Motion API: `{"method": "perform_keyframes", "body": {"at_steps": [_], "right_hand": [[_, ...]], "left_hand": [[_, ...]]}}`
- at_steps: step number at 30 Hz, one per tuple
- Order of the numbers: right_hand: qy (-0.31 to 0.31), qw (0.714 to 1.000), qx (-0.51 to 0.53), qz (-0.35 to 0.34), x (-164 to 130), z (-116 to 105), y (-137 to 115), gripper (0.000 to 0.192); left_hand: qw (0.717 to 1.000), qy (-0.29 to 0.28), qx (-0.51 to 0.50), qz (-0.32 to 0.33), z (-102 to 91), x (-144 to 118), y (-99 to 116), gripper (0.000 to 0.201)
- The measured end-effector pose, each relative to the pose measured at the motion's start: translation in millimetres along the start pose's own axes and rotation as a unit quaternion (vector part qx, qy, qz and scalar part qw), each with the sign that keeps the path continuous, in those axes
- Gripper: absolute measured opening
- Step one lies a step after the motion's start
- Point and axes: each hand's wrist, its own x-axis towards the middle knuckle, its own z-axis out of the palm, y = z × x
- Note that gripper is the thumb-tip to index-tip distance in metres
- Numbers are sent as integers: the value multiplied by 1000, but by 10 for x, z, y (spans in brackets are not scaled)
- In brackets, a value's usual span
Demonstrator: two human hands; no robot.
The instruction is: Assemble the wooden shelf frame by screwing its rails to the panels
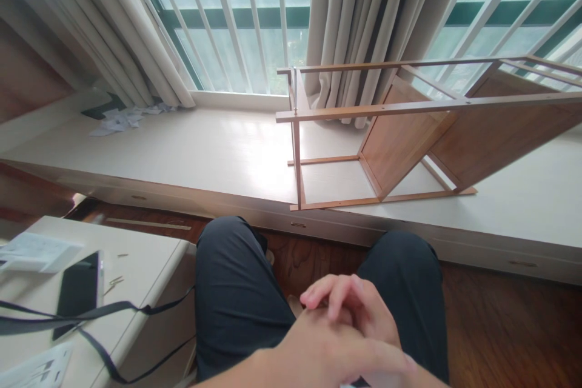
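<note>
My left hand and my right hand are clasped together above my lap, low in the head view. The right fingers fold over the back of the left hand, and the left thumb lies across toward the right wrist. Both hands are closed on each other, with no object showing between them; the left fingers are mostly hidden. Beyond my knees, a wooden rack with slim rails and slanting panels lies on its side on the white window ledge. Neither hand touches it.
On the white side table at left are a phone, a black strap, several small pins and a white packet. Paper scraps lie on the ledge by the curtain. A barred window stands behind.
</note>
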Motion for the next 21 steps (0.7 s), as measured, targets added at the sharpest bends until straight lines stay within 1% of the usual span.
{"method": "perform_keyframes", "body": {"at_steps": [1,3,5,8,10,11,13,15,16,18,19,21], "right_hand": [[-30,999,37,-8,20,-5,-43,56],[-77,994,66,-33,29,-9,-114,56],[-89,993,55,-49,0,-11,-159,55],[-78,995,37,-49,-73,-22,-169,54],[-71,995,37,-52,-104,-32,-156,53],[-65,996,37,-53,-108,-37,-152,53],[-58,997,35,-45,-91,-41,-169,53],[-60,998,17,-15,-53,-38,-231,52],[-66,998,1,4,-35,-34,-278,50],[-80,995,-42,34,-17,-30,-382,45],[-87,993,-67,39,-20,-31,-428,44],[-113,986,-120,19,-55,-44,-488,45]], "left_hand": [[1000,-3,-13,-17,52,10,-27,47],[996,-12,-55,-64,197,50,-97,66],[988,-34,-106,-103,362,88,-171,76],[978,-61,-167,-108,560,109,-250,71],[974,-53,-194,-106,617,109,-264,67],[973,-44,-198,-110,613,109,-257,68],[975,-31,-182,-120,529,110,-213,73],[982,-32,-148,-112,352,99,-135,75],[986,-34,-132,-94,241,84,-87,72],[992,-29,-114,-41,23,32,18,59],[993,-24,-113,-16,-66,-3,70,53],[993,-19,-115,14,-168,-79,165,47]]}}
